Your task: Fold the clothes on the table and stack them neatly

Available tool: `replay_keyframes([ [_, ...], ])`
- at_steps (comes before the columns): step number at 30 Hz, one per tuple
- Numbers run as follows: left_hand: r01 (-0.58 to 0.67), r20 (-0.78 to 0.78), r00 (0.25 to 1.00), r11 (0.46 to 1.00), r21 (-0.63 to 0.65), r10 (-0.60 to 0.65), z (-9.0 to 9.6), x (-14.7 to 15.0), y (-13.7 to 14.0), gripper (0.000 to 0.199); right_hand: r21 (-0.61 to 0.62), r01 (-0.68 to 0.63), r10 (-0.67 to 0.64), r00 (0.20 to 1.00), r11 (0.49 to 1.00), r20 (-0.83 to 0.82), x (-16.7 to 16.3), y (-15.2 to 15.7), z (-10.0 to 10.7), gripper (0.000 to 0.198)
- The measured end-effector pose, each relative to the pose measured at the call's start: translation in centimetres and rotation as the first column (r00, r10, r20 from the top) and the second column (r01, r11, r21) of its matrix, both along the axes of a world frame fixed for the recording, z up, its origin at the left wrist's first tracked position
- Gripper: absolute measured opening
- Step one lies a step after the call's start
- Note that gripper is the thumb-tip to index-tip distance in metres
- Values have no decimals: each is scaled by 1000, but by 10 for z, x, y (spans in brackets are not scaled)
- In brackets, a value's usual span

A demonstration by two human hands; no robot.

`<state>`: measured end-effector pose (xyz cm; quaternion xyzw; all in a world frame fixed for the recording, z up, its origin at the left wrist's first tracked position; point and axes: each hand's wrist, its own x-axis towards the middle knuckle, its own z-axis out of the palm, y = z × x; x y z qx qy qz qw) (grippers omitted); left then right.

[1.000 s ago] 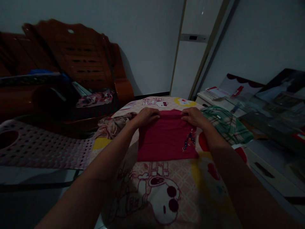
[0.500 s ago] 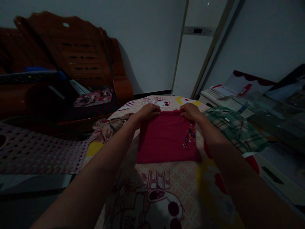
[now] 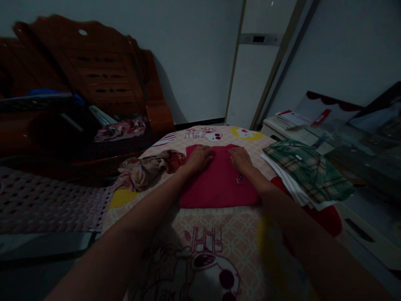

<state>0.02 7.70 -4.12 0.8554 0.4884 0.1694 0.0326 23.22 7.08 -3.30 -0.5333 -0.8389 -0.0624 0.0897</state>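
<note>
A folded dark pink garment (image 3: 216,188) with a small embroidered pattern lies on the patterned cloth (image 3: 238,225) in front of me. On its upper left part rests my left hand (image 3: 200,158), fingers laid over the fabric and pointing inward. My right hand (image 3: 240,159) lies on the upper right part in the same way, its wrist and forearm covering some of the embroidery. Neither hand appears to pinch the fabric. Left of the garment is a crumpled floral cloth (image 3: 147,169). To the right sits a folded green plaid garment (image 3: 308,167) on top of white folded cloth (image 3: 283,175).
A wooden bench (image 3: 103,75) stands at the back left with another floral cloth (image 3: 122,127) on its seat. A woven chair (image 3: 53,200) is at the left. A tall white cabinet-like unit (image 3: 253,79) stands against the wall. Papers (image 3: 291,120) lie on furniture at the right.
My hands have let go of the garment's far edge and moved slightly nearer, now flat on its surface. The garment's near edge looks shifted slightly away, and less embroidery shows.
</note>
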Motion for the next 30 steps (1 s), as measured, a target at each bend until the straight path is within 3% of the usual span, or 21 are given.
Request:
replay_keyframes([
  [3, 73, -28, 997, 994, -81, -75, -12, -3, -15, 50, -48, -49, 47, 998, 998, -45, 3, -10, -16, 43],
  [9, -73, -97, 993, 990, -122, 62, -23, -21, -20, 65, -173, 119, -132, 989, 978, -63, 37, 0, -33, 54],
  [16, -148, -172, 977, 978, -149, 122, -18, -25, -17, 63, -16, 227, -224, 944, 974, -241, 54, 11, -48, 56],
  [21, -210, -212, 960, 970, -126, 181, -19, -22, -17, 63, -89, 258, -272, 920, 962, -283, 61, 14, -43, 41],
  [24, -223, -216, 956, 969, -109, 196, -19, -22, -16, 62, -61, 317, -314, 858, 946, -407, 66, 6, -38, 39],
  [26, -216, -213, 958, 971, -105, 190, -19, -22, -17, 62, -10, 300, -270, 840, 954, -470, 68, -4, -38, 38],
  [30, -218, -203, 960, 970, -109, 193, -19, -21, -17, 62, 109, 120, -59, 892, 987, -449, 61, -20, -40, 31],
])
